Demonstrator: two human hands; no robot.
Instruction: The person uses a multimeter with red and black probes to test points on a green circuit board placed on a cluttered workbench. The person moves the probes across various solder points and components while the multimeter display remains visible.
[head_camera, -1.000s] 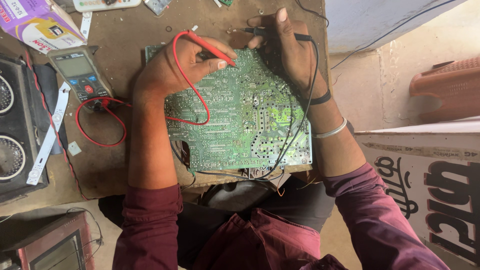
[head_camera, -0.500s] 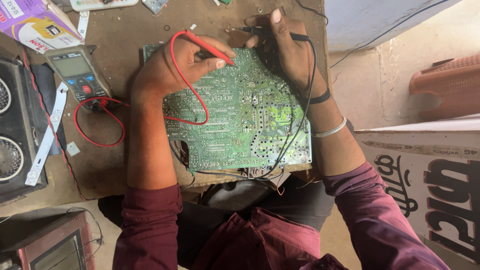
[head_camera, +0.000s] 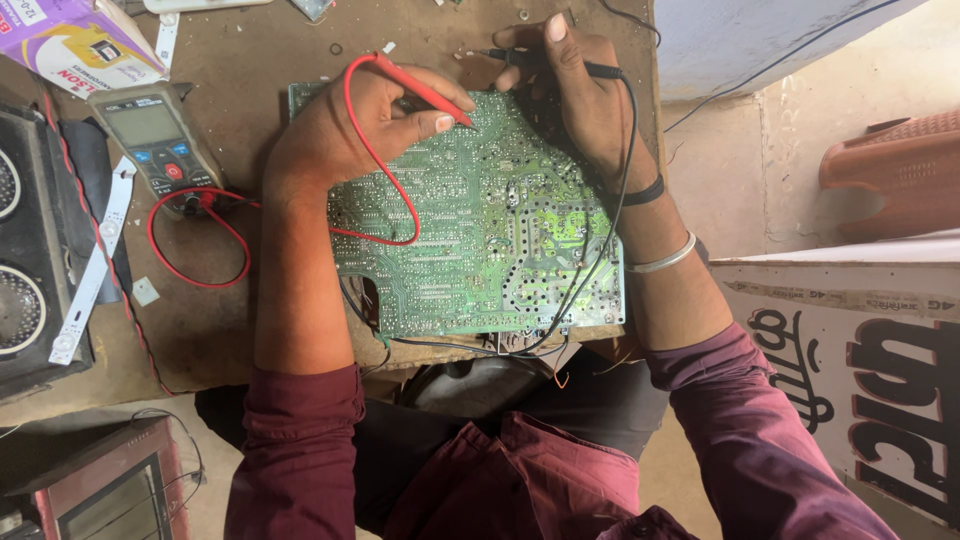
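A green circuit board (head_camera: 470, 240) lies solder side up on a brown worktable (head_camera: 240, 60). My left hand (head_camera: 350, 125) grips a red probe (head_camera: 425, 95), its tip on the board's upper middle. My right hand (head_camera: 575, 90) holds a black probe (head_camera: 520, 58) near the board's top edge. A red lead (head_camera: 190, 235) loops from the left hand across the board to a grey multimeter (head_camera: 155, 145) at the left. The black lead (head_camera: 600, 230) runs down over the board's right side.
A black speaker box (head_camera: 30, 250) and a white strip (head_camera: 95, 260) sit at the far left. A purple and white carton (head_camera: 75, 45) lies at top left. An orange plastic stool (head_camera: 890, 170) and a printed cardboard box (head_camera: 860, 360) stand on the right.
Both hands hold their probes as before. The right hand's black probe has shifted slightly along the board's top edge; the left hand stays put.
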